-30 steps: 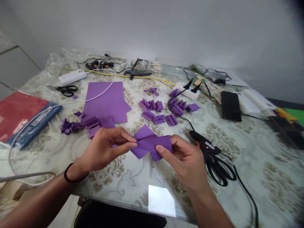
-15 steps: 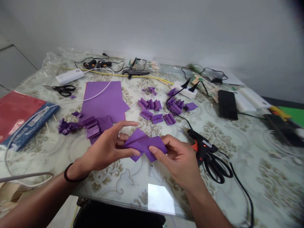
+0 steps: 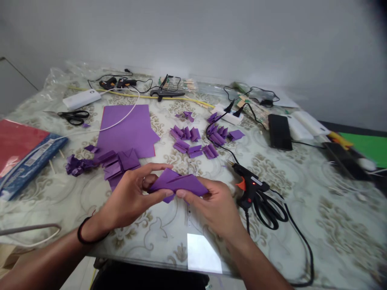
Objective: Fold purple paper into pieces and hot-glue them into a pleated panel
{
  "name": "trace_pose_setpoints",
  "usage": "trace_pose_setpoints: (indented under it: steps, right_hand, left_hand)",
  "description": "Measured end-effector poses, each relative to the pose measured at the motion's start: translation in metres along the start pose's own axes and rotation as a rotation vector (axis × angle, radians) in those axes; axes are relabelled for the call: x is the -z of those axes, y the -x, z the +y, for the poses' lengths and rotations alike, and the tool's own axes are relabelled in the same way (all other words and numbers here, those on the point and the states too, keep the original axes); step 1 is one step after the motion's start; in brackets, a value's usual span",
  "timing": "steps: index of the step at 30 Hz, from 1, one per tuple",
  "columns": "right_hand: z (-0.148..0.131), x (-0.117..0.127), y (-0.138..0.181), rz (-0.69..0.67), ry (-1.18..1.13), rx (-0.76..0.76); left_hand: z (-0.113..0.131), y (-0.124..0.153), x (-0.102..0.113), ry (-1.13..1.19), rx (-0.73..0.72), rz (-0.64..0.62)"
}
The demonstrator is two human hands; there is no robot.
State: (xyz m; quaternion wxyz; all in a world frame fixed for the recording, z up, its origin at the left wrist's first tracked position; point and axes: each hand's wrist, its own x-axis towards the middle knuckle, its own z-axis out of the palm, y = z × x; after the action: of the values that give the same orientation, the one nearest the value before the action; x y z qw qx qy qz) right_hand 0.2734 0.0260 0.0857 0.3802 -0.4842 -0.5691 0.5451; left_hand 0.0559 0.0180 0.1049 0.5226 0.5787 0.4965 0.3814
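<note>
- Left hand [image 3: 131,196] and right hand [image 3: 218,206] both pinched the folded, angular purple paper piece [image 3: 180,184].
- Uneven pressure risked skewing its folds; a slack hold risked slippage.

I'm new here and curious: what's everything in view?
Held folded paper: 1, purple, front centre
Sheets: stack, count unclear, purple, left
Folded pieces: roughly a dozen, purple, centre
Folded bundle, crumpled paper: 1 each, purple, left
Glue guns: 3, black and orange, one right, two back left
Scissors: 2, black handles, right and back left
Plier-like tool: 1, black, back
Power strip: 1, white, back
Phone-like slabs: 2, black, right
Packet: 1, red and blue, left
Card: 1, green, far right
Cables: several, black and white, scattered
Table: 1, pale, underneath
Left hand, right hand: 1 each, on held paper
</note>
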Motion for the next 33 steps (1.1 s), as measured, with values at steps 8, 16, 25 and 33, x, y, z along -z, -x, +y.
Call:
trace_pose_setpoints:
  steps: [8,16,25,33]
  right_hand:
    - [-0.006,-0.003,0.003,0.019,0.096,0.017]
    - [-0.010,0.005,0.002,0.140,0.067,0.262]
    - [-0.013,0.003,0.008,0.064,0.075,0.570]
    - [-0.013,0.007,0.007,0.136,0.085,0.604]
  left_hand:
    - [-0.002,-0.005,0.008,-0.092,0.010,-0.205]
    - [-0.003,-0.002,0.014,-0.237,-0.170,-0.063]
    - [0.001,0.002,0.019,-0.368,-0.398,-0.091]
    - [0.000,0.004,0.022,-0.425,-0.411,-0.059]
